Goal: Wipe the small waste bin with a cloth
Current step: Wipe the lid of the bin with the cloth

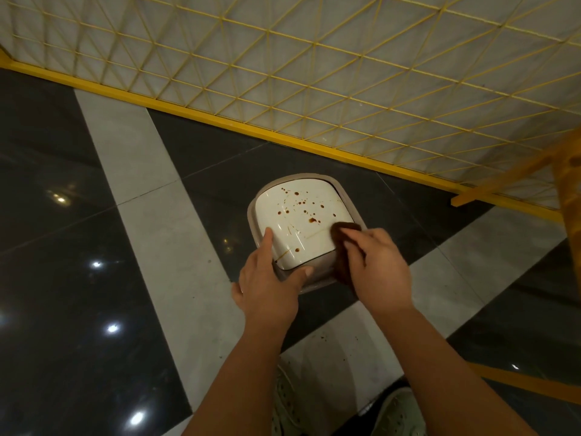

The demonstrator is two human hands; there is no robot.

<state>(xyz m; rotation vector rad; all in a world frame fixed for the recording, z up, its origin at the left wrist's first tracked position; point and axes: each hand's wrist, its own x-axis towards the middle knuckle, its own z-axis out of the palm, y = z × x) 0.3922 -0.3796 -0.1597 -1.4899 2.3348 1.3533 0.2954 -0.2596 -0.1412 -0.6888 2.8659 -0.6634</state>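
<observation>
I am seeing the right hand (375,265) curling its fingers round a dark brown cloth (343,247) and pressing it onto the near right corner of the bin's lid, with part of the cloth hanging down the bin's right side. The left hand (268,278) is steadying the small waste bin (301,228) at its near left corner: the fingers are lying straight along the left rim while the thumb is reaching across the near edge, so it is bracing the bin rather than closing round it. The bin is sitting on the floor (132,171) just in front of the person, with a white lid (298,215) set inside a beige rim. Brown spots and thin streaks (312,219) are showing all over the lid (the largest blot is lying just beyond the cloth). The floor is showing glossy dark tiles crossed by pale grey bands, with light glints on the dark parts. A yellow wire-grid fence (314,73) is standing behind the bin, and a blurred yellow frame (566,190) is cutting in at the right edge. Two pale shoes (397,416) are showing at the bottom, between the forearms.
</observation>
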